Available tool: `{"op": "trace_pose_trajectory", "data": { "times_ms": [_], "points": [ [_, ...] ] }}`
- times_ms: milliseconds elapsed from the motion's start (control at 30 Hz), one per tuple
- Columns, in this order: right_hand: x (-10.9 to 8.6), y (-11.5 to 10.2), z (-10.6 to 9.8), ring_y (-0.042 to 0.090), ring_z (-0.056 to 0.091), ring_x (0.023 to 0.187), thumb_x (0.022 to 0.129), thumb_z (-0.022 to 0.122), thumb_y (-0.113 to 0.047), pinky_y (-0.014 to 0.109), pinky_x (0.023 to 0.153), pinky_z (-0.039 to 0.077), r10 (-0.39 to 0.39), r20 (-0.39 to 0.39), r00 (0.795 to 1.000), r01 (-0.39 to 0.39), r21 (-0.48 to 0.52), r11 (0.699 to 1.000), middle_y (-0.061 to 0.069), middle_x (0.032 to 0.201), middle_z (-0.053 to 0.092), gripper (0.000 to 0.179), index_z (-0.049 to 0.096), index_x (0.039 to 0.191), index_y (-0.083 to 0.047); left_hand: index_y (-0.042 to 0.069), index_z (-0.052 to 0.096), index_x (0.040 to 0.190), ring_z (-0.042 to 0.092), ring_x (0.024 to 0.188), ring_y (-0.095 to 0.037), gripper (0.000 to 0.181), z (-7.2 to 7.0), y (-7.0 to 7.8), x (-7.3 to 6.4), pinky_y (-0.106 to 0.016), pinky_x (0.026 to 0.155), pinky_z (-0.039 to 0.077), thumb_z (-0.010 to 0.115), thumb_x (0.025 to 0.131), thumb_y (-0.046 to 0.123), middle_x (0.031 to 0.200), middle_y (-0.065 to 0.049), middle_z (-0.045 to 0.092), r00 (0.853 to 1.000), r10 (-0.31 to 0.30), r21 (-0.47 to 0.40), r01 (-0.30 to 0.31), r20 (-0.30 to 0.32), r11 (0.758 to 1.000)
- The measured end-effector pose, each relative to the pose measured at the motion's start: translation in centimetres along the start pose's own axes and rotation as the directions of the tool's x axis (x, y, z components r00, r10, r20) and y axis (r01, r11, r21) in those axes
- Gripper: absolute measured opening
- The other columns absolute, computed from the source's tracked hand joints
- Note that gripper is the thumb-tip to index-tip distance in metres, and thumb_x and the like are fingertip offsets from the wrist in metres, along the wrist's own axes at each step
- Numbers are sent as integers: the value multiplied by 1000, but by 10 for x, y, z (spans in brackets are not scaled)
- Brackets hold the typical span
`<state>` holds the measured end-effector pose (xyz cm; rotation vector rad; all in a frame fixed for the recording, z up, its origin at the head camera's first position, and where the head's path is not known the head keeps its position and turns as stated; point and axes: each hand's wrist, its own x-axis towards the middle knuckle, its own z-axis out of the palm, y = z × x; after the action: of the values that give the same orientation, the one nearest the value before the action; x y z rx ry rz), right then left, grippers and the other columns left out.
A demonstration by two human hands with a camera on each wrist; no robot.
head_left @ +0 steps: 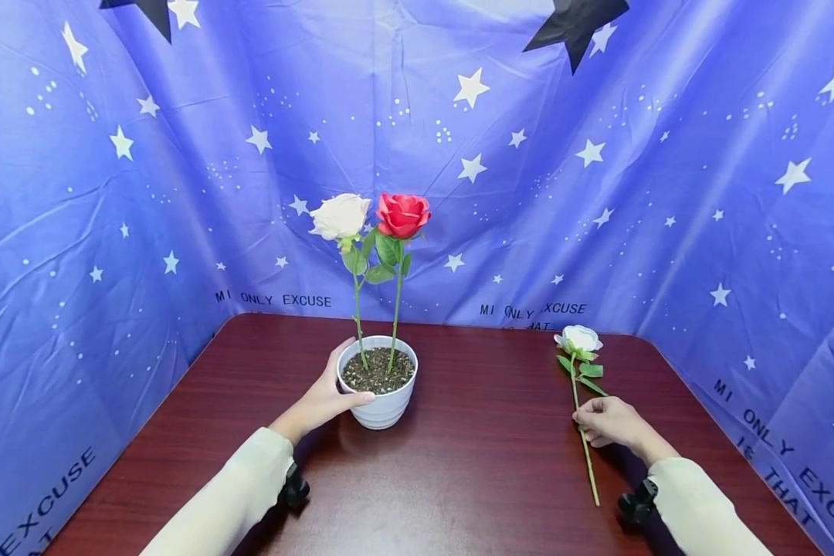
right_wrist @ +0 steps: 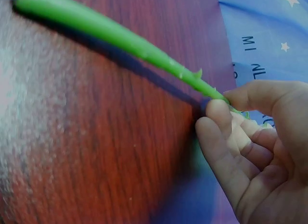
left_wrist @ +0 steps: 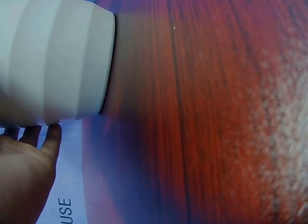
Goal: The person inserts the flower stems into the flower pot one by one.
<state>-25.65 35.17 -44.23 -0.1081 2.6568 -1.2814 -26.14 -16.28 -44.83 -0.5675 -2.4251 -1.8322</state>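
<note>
A white ribbed flowerpot (head_left: 382,409) filled with soil (head_left: 378,374) stands on the table, left of the middle. Out of the soil rise a white rose (head_left: 340,217) and a red rose (head_left: 404,215), side by side on green stems. My left hand (head_left: 323,398) grips the pot from its left, thumb at the front near the rim; in the left wrist view its fingers (left_wrist: 50,137) touch the pot's wall (left_wrist: 57,60). On the right, my right hand (head_left: 615,423) pinches the stem of another white rose (head_left: 579,340) between thumb and fingers. That stem (right_wrist: 139,48) lies low over the tabletop.
The dark red wooden table (head_left: 486,463) has rounded far corners and a glossy surface. Blue curtains (head_left: 417,139) with white stars and lettering surround its back and sides. A black wrist device (head_left: 293,488) sits under the left cuff, another (head_left: 637,503) by the right.
</note>
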Motion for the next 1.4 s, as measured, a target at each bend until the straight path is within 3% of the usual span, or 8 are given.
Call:
{"op": "trace_pose_trajectory", "data": {
  "times_ms": [533, 867, 1167, 1400],
  "points": [
    [10, -25, 0, 23, 67, 69, 98, 63, -10, 39, 62, 59, -85, -39, 996, 86, 21, 996, 11, 82, 68, 24, 61, 106, 12, 15, 12, 160, 30, 142, -34, 108, 1, -1, -1, -53, 114, 18, 84, 80, 18, 157, -17, 29, 1000, 8, -7, -8, 0, 1000],
    [13, -45, 2, 24, 70, 73, 98, 63, -10, 36, 63, 59, -186, -75, 980, 190, 58, 980, 21, 90, 69, 29, 58, 116, 12, 14, 13, 159, 30, 142, -33, 107, 1, 0, 0, -53, 114, 18, 84, 80, 17, 157, -16, 29, 1000, -4, -9, 4, -5, 1000],
    [13, -64, 6, 26, 71, 71, 98, 64, -7, 44, 64, 59, -317, -100, 943, 327, 111, 938, 17, 85, 69, 26, 54, 118, 8, 14, 13, 159, 29, 142, -34, 107, 1, 0, 0, -53, 115, 17, 84, 80, 16, 157, -17, 29, 1000, 7, -22, -7, 0, 1000],
    [11, -84, 11, 26, 72, 70, 97, 67, -10, 41, 64, 59, -384, -146, 912, 399, 92, 912, 14, 86, 71, 28, 55, 119, 3, 14, 12, 160, 28, 143, -33, 107, 1, 2, -1, -54, 114, 18, 84, 80, 17, 157, -16, 28, 1000, -5, -17, 5, 2, 1000]
  ]
}}
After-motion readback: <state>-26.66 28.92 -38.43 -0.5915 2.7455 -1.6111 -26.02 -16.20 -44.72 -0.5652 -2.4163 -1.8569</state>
